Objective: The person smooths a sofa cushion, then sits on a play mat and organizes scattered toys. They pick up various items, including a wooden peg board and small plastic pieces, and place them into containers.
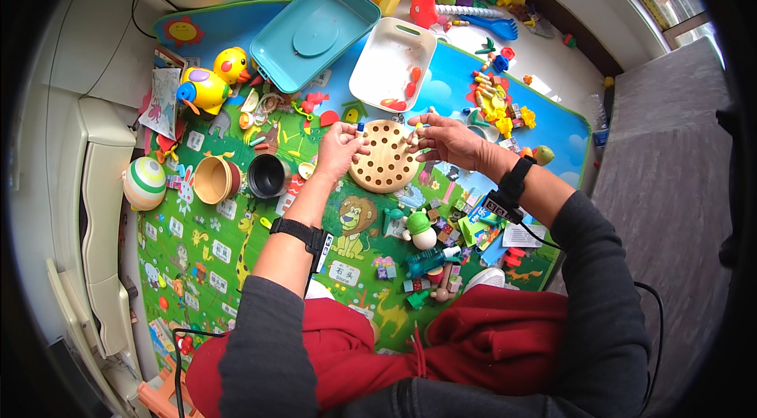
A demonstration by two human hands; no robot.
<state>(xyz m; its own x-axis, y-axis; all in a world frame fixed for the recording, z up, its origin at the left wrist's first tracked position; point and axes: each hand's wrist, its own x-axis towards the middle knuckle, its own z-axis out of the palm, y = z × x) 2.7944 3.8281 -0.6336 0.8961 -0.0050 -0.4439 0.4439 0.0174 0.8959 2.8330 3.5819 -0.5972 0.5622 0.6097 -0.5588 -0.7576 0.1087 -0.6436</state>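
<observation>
A round wooden board with rows of holes lies on the play mat, between my hands. My left hand, at the board's left edge, pinches a small peg with a blue top upright in its fingertips. On the other side, my right hand reaches in from the right and holds a pale wooden peg with a yellow top. Whether a second peg sits in those fingers is hard to tell. The holes that show look dark and unfilled.
Beyond the board stand a white basket with several red pieces and a teal bin. Left are a black cup, tan cups and a yellow toy duck. Blocks and a teal bottle crowd the right.
</observation>
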